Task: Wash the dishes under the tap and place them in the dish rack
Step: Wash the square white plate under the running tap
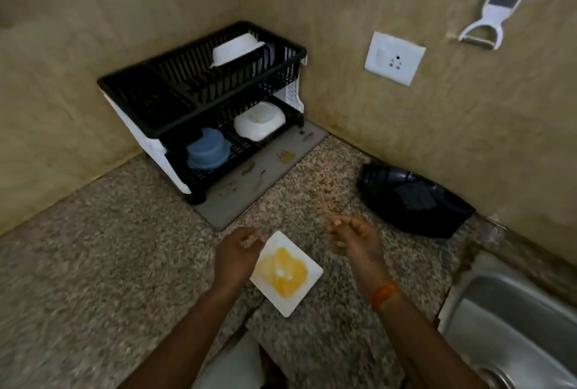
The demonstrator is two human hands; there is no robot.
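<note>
Head view, from the left: bare counter, then the rack in the corner on a mat, holding a white bowl on top and a blue bowl and a white dish below, with free slots on the upper tier's left side. Nearer the person, the left hand hovers with fingers loosely curled, holding nothing, its fingertips just at the plate's upper-left edge. The plate, square, white and smeared yellow, lies flat on the counter, one diagonal running from the upper left to the lower right, between the two hands. The right hand hangs just right of it, apart, fingers half open and empty. The left hand looks nearer, so it probably lifts that edge first. Further right lie a black container near the wall and the sink; the counter between plate and sink is bare, leaving an open path. No tap is visible.
</note>
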